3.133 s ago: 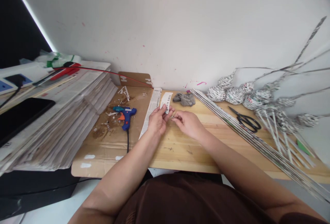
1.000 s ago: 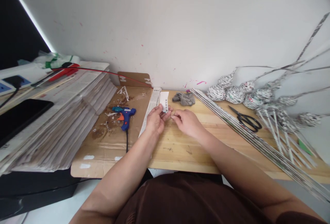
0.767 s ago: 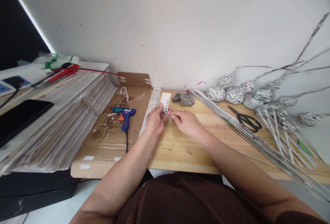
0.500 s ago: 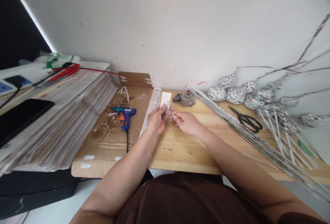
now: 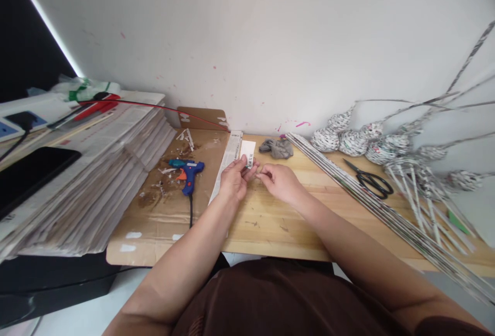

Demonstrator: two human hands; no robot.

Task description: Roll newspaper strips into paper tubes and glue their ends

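A small white strip of printed paper [image 5: 248, 151] sticks up from between the thumb and fingers of my left hand [image 5: 234, 178], which is closed on it. Just right of it, my right hand [image 5: 281, 181] is pinched, its thumb and forefinger close to the left fingertips. What the right fingers grip is too small to make out. The lower end of the paper is hidden by the left fingers. Under my left hand lies a stack of long newspaper strips [image 5: 233, 146]. A crumpled grey cloth [image 5: 276, 148] sits beyond my right hand.
A blue glue gun [image 5: 188, 176] rests on stained cardboard [image 5: 154, 233] at left, beside a tall newspaper stack [image 5: 127, 171] with a phone [image 5: 38, 176]. To the right are thin paper rolls [image 5: 348, 184], black scissors [image 5: 371, 182] and several woven paper pieces [image 5: 353, 142].
The printed paper has slid slightly down toward my fingers, so less of it shows. My right fingertips have shifted a little; the rest stays put.
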